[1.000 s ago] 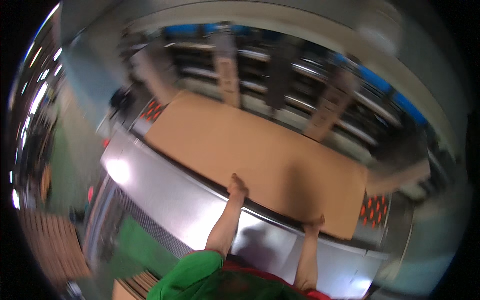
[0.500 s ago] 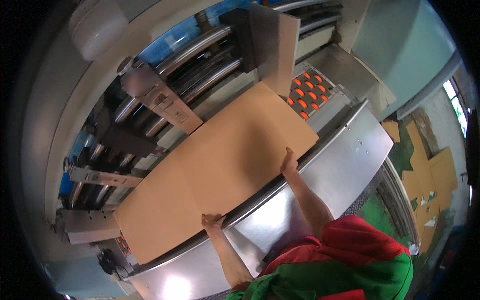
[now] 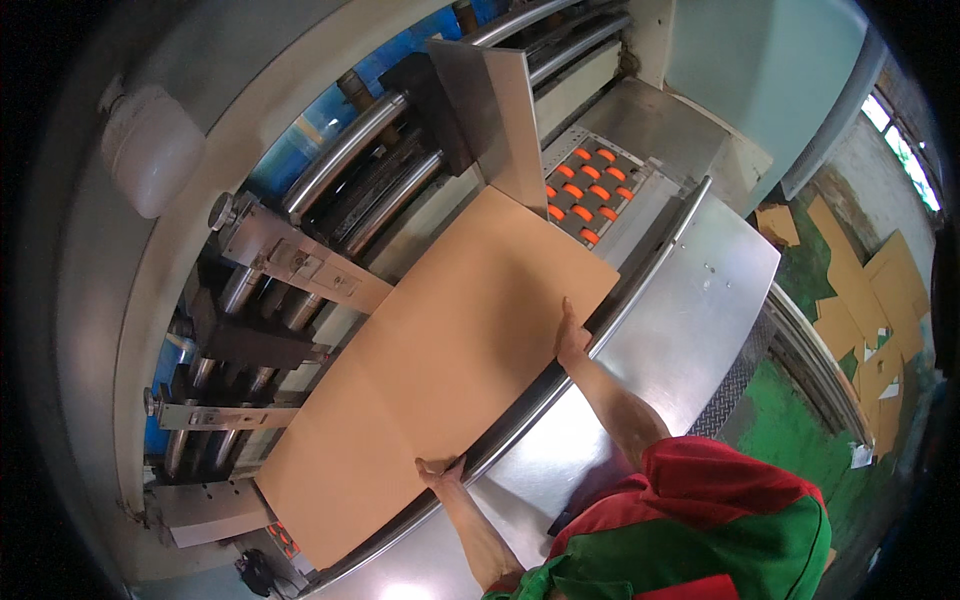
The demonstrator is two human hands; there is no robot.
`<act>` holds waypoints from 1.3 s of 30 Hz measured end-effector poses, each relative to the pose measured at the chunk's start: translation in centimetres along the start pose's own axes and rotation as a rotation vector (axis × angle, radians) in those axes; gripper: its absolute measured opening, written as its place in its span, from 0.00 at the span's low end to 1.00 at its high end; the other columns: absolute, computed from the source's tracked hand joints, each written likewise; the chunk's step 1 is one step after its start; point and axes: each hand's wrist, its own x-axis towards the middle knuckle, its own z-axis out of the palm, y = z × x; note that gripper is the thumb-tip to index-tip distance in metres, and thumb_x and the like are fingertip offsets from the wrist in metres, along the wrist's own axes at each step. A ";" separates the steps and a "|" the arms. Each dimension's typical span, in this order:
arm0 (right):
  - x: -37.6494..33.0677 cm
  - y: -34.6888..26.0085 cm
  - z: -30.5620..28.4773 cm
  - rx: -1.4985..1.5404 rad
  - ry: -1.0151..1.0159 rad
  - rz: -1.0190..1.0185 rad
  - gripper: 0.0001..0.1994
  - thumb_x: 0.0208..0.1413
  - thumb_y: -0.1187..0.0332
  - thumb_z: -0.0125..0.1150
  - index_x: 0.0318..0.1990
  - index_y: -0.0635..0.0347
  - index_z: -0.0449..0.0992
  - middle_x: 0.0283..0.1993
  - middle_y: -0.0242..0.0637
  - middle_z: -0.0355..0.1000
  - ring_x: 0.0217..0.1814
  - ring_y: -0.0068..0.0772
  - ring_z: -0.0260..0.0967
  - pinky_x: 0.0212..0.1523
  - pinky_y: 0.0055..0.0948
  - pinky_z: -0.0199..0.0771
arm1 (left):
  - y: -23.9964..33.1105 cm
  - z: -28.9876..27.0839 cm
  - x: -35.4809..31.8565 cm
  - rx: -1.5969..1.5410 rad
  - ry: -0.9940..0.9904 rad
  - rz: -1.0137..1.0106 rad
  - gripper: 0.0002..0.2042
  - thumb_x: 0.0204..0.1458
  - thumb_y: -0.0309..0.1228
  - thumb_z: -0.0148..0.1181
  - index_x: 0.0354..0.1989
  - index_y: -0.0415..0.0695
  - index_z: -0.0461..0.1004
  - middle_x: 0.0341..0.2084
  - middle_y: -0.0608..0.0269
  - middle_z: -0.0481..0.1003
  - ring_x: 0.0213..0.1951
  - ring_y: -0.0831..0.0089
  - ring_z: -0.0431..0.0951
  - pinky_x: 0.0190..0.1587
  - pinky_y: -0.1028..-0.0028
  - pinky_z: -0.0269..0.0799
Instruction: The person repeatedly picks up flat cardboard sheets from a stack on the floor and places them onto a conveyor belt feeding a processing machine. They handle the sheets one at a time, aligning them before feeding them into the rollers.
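A wide brown cardboard sheet lies flat across the machine's feed bed, its far edge against the metal guides. My left hand is at the middle of its near edge, thumb on top and the other fingers mostly hidden at the edge. Farther right along that edge, my right hand holds it the same way, its thumb pointing away from me. An upright metal guide plate stands by the sheet's far right corner.
Orange rollers show right of the sheet. A rounded metal rail and sloping steel panel run along my side. Metal guide arms reach over from shiny bars. Cardboard scraps lie on the green floor at right.
The view has turned and shifted, so the machine appears farther left and lower. Both hands stay on the near edge, and the sheet looks much the same against the guides.
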 end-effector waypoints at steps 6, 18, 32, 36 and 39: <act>-3.8 -3.2 0.3 -0.355 0.130 0.019 0.39 0.49 0.43 0.70 0.59 0.68 0.71 0.59 0.49 0.72 0.60 0.45 0.70 0.59 0.37 0.68 | 0.8 -0.1 0.5 -0.069 0.042 0.041 0.42 0.50 0.59 0.55 0.73 0.55 0.52 0.74 0.53 0.46 0.74 0.48 0.41 0.68 0.31 0.32; -0.6 -2.5 -1.0 -0.294 -0.040 0.096 0.42 0.49 0.41 0.68 0.63 0.65 0.68 0.51 0.47 0.77 0.51 0.45 0.75 0.52 0.36 0.75 | 1.8 0.3 -1.3 0.107 -0.025 -0.024 0.35 0.43 0.51 0.65 0.61 0.54 0.66 0.61 0.54 0.65 0.64 0.51 0.61 0.61 0.35 0.56; -0.9 3.5 -2.5 -0.311 -0.676 0.574 0.40 0.51 0.39 0.53 0.68 0.51 0.60 0.74 0.44 0.53 0.76 0.53 0.46 0.72 0.59 0.42 | 7.2 -6.9 2.2 -0.268 0.018 0.318 0.27 0.60 0.47 0.52 0.65 0.50 0.61 0.63 0.51 0.65 0.66 0.52 0.62 0.64 0.44 0.59; -5.7 7.5 -1.5 -0.526 -0.744 0.543 0.40 0.54 0.39 0.49 0.70 0.51 0.57 0.76 0.44 0.49 0.78 0.52 0.40 0.73 0.61 0.36 | 15.6 -11.6 -0.6 -0.391 0.229 0.444 0.25 0.52 0.41 0.61 0.57 0.41 0.70 0.54 0.53 0.72 0.55 0.58 0.73 0.54 0.52 0.71; -10.2 11.6 -1.0 -0.464 -0.753 0.579 0.37 0.55 0.40 0.48 0.69 0.49 0.60 0.75 0.43 0.52 0.78 0.52 0.43 0.71 0.65 0.41 | 22.1 -15.8 -1.9 -0.410 0.238 0.454 0.27 0.52 0.40 0.60 0.58 0.36 0.69 0.56 0.50 0.71 0.56 0.57 0.72 0.55 0.54 0.71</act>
